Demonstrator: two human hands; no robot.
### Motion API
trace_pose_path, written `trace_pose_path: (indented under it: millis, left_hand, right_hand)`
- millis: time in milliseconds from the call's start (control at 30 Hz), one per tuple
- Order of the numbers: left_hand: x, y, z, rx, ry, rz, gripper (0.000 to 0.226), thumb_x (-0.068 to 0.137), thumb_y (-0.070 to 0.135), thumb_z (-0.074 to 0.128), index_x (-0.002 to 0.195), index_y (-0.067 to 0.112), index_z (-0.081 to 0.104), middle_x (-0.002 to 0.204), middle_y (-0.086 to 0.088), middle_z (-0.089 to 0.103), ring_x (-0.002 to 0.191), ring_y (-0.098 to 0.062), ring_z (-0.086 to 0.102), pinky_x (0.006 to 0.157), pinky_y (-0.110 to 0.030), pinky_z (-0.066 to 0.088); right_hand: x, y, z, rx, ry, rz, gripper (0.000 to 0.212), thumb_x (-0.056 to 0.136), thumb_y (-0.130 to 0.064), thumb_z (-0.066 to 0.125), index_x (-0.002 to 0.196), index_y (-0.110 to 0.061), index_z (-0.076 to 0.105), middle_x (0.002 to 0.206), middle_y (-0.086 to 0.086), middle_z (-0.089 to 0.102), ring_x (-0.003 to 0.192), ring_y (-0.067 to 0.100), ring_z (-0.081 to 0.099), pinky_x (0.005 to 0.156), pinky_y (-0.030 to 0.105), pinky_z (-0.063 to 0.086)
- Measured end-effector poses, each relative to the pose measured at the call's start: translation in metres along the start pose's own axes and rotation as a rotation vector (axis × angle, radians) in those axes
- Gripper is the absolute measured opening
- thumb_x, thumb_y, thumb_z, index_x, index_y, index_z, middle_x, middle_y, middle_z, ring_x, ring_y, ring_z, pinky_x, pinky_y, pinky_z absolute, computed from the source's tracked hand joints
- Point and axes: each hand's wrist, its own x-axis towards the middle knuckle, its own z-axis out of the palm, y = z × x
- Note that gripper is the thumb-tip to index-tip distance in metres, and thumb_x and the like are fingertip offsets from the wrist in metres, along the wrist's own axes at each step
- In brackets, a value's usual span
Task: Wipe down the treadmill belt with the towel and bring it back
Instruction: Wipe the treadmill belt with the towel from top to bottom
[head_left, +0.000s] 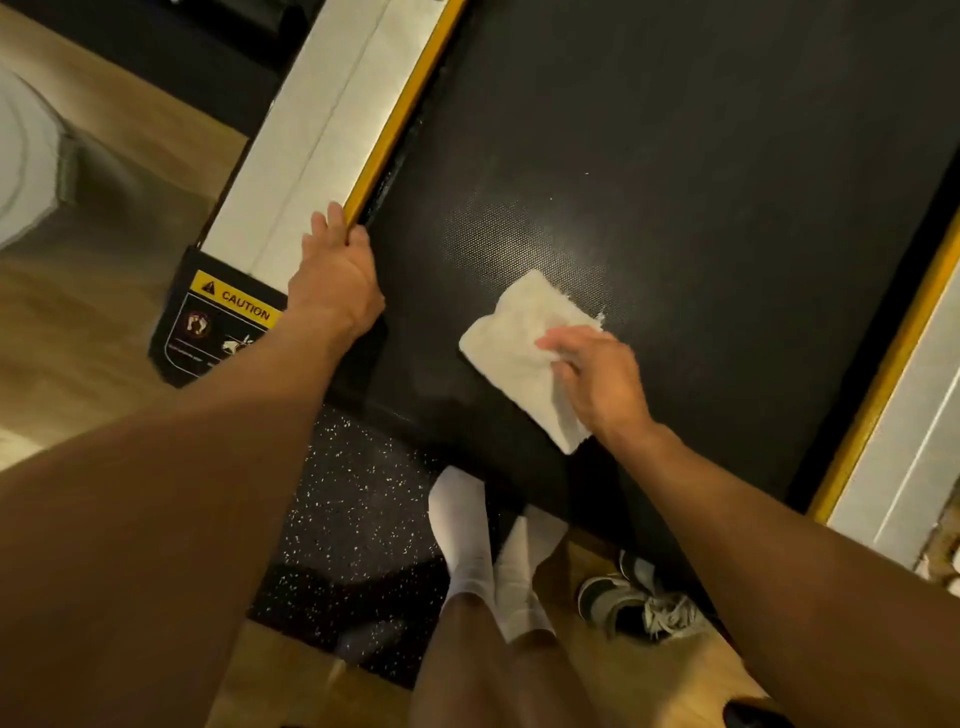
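The black treadmill belt (675, 156) fills the upper middle of the head view. A folded white towel (514, 343) lies flat on the belt near its rear end. My right hand (597, 379) presses on the towel's right side, fingers curled over its edge. My left hand (335, 275) grips the inner edge of the left side rail (311, 140), which is silver with a yellow strip, just left of the belt.
A yellow-and-black caution label (223, 322) sits on the rail's rear end cap. The right side rail (898, 405) borders the belt. My feet in white socks (467, 535) stand on a speckled black mat (353, 525). A pair of sneakers (634, 597) lies on the wooden floor.
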Motion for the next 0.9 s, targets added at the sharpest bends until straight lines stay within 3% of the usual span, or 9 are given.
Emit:
trace_pose_path:
  millis: [100, 167, 267, 367, 500, 600, 700, 800, 900]
  left_hand:
    - [-0.012, 0.032, 0.022, -0.006, -0.057, 0.135, 0.059, 0.095, 0.015, 0.053, 0.148, 0.01, 0.028, 0.16, -0.015, 0.004, 0.147, -0.034, 0.009, 0.118, -0.045, 0.02]
    - [-0.013, 0.052, 0.033, -0.004, -0.175, 0.131, 0.073, 0.094, 0.027, 0.058, 0.153, 0.017, 0.015, 0.16, -0.017, -0.003, 0.148, -0.035, 0.004, 0.116, -0.049, 0.024]
    - [-0.007, 0.067, 0.032, 0.11, -0.28, 0.118, 0.098, 0.086, 0.04, 0.067, 0.154, 0.02, -0.001, 0.157, -0.027, -0.009, 0.146, -0.042, 0.0, 0.113, -0.053, 0.025]
    - [0.0, 0.073, 0.022, 0.17, -0.35, 0.11, 0.107, 0.083, 0.04, 0.071, 0.154, 0.02, -0.007, 0.156, -0.029, -0.009, 0.145, -0.045, 0.001, 0.114, -0.055, 0.024]
    - [0.001, 0.078, 0.016, 0.198, -0.406, 0.081, 0.111, 0.081, 0.038, 0.073, 0.153, 0.021, -0.009, 0.156, -0.027, -0.013, 0.146, -0.043, -0.003, 0.115, -0.056, 0.023]
    - [0.002, 0.084, 0.017, 0.187, -0.427, 0.049, 0.112, 0.081, 0.038, 0.074, 0.153, 0.02, -0.009, 0.156, -0.028, -0.014, 0.146, -0.043, -0.004, 0.116, -0.055, 0.02]
    - [0.003, 0.087, 0.019, 0.183, -0.429, 0.014, 0.113, 0.08, 0.037, 0.075, 0.153, 0.02, -0.009, 0.156, -0.028, -0.014, 0.145, -0.044, -0.005, 0.116, -0.055, 0.017]
    - [-0.002, 0.092, 0.02, 0.176, -0.374, -0.001, 0.106, 0.084, 0.038, 0.071, 0.154, 0.016, -0.006, 0.156, -0.03, -0.01, 0.145, -0.045, -0.002, 0.114, -0.055, 0.021]
    - [-0.009, 0.1, 0.02, 0.196, -0.28, 0.033, 0.095, 0.089, 0.035, 0.065, 0.154, 0.008, 0.001, 0.157, -0.027, -0.005, 0.146, -0.042, 0.004, 0.114, -0.051, 0.024]
  right_hand:
    - [-0.03, 0.004, 0.005, 0.071, -0.19, 0.009, 0.033, 0.082, 0.003, 0.064, 0.099, -0.023, 0.075, 0.114, -0.007, 0.068, 0.109, 0.01, 0.059, 0.099, 0.007, 0.033]
    - [-0.024, 0.007, -0.01, 0.172, -0.078, 0.068, 0.033, 0.082, 0.003, 0.063, 0.098, -0.023, 0.075, 0.107, -0.011, 0.069, 0.105, 0.003, 0.06, 0.101, 0.01, 0.036]
    - [0.005, 0.021, -0.043, 0.166, 0.199, 0.176, 0.03, 0.081, 0.0, 0.061, 0.101, -0.019, 0.074, 0.1, -0.012, 0.067, 0.096, -0.004, 0.057, 0.087, -0.002, 0.033]
    - [0.005, 0.035, -0.045, 0.093, 0.205, 0.223, 0.031, 0.082, 0.001, 0.059, 0.102, -0.019, 0.072, 0.106, -0.005, 0.069, 0.101, 0.01, 0.061, 0.093, 0.009, 0.038]
    - [-0.018, 0.028, -0.023, 0.039, -0.066, 0.072, 0.032, 0.082, 0.001, 0.06, 0.098, -0.023, 0.074, 0.109, -0.004, 0.07, 0.103, 0.015, 0.062, 0.1, 0.03, 0.045]
    - [0.006, 0.025, -0.04, 0.078, 0.109, 0.108, 0.032, 0.081, -0.001, 0.059, 0.096, -0.024, 0.075, 0.104, -0.004, 0.072, 0.1, 0.017, 0.065, 0.098, 0.031, 0.046]
    - [0.028, 0.031, -0.054, 0.08, 0.259, 0.21, 0.03, 0.083, -0.003, 0.058, 0.102, -0.021, 0.072, 0.108, -0.003, 0.071, 0.103, 0.015, 0.062, 0.096, 0.022, 0.043]
    - [0.007, 0.035, -0.035, 0.08, 0.171, 0.218, 0.03, 0.082, -0.002, 0.058, 0.102, -0.019, 0.072, 0.112, -0.001, 0.069, 0.106, 0.019, 0.062, 0.094, 0.021, 0.039]
    - [-0.037, 0.03, -0.012, 0.051, -0.039, 0.02, 0.031, 0.081, 0.002, 0.059, 0.099, -0.018, 0.073, 0.109, 0.001, 0.07, 0.101, 0.024, 0.062, 0.094, 0.031, 0.043]
